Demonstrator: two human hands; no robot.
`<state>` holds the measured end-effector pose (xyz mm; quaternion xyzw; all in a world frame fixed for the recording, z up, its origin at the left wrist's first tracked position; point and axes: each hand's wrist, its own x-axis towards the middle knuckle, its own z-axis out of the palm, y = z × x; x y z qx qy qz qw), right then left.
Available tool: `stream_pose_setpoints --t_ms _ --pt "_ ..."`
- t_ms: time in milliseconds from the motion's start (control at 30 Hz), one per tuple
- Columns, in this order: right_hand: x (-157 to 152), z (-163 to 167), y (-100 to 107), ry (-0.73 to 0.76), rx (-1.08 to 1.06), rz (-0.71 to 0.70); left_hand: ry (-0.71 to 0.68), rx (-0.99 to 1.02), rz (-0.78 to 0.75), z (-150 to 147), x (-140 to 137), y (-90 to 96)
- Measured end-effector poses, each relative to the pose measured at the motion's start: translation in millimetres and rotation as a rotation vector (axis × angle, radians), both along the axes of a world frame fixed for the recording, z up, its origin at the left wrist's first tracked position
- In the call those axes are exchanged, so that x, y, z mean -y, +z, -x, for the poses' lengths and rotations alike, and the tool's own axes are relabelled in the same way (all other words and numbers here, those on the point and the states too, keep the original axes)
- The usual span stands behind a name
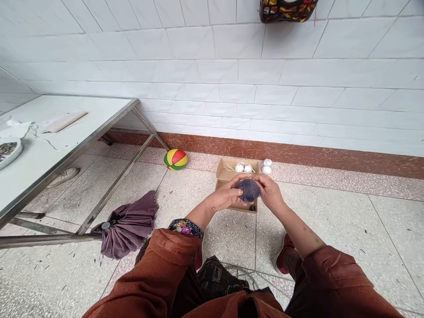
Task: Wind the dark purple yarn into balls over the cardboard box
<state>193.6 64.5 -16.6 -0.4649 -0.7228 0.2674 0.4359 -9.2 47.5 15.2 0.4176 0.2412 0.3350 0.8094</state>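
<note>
A dark purple-grey ball of yarn (249, 191) is held up between both hands, above an open cardboard box (221, 168) on the floor. My left hand (228, 194) wraps its fingers around the ball's left side, thumb in front. On the right side, my right hand (269, 191) grips the ball's edge with bent fingers. White yarn balls (239, 167) with a loose strand lie in the box's far part. Behind the hands, the near part of the box is mostly hidden; a small dark item (252, 208) shows in its corner.
More white yarn balls (266, 166) sit right of the box by the wall. A colourful ball (176, 159) rests left of it. A metal-framed table (109, 108) stands at left, with purple cloth (132, 225) hanging near its leg. A patterned black item (287, 11) is at the top.
</note>
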Motion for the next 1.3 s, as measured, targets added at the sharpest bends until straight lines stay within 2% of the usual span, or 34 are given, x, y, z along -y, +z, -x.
stream_pose_setpoints --t_ms 100,200,333,433,567,733,800,867,967,1033,1133,1200,1300 --pt "4 6 -12 -0.017 0.035 0.054 0.084 0.126 0.069 0 -2 -0.1" --pt "8 8 -17 0.026 0.135 0.058 0.231 0.143 0.107 1 -8 -1.5" --pt "15 8 -6 0.174 0.249 0.022 0.395 -0.028 0.133 5 -16 -5.4" --pt "17 6 9 0.305 0.248 -0.006 0.438 -0.234 0.060 4 -17 -9.6" --pt "16 3 25 0.370 0.175 -0.004 0.379 -0.471 -0.122 -1 -13 -14.6" --pt "11 -9 26 0.267 0.203 -0.098 0.194 -0.550 -0.200 0 -11 -20.8" --pt "8 -12 24 0.223 0.225 -0.125 0.086 -0.499 -0.216 0 -10 -21.6" --pt "5 -13 21 0.188 0.216 -0.129 -0.012 -0.356 -0.211 0 -7 -19.7" --pt "1 -11 15 0.144 0.147 -0.098 -0.073 -0.080 -0.082 -1 0 -11.8" --pt "-1 -9 8 0.106 0.121 -0.072 -0.014 0.031 0.034 -1 2 -5.5" --pt "2 -3 -2 0.070 0.185 -0.052 0.185 0.114 0.087 1 -2 -0.3" --pt "9 1 -6 0.117 0.262 -0.057 0.325 0.106 0.091 1 -8 -1.7" --pt "20 6 -2 0.253 0.321 -0.093 0.484 -0.026 0.097 1 -16 -8.9"
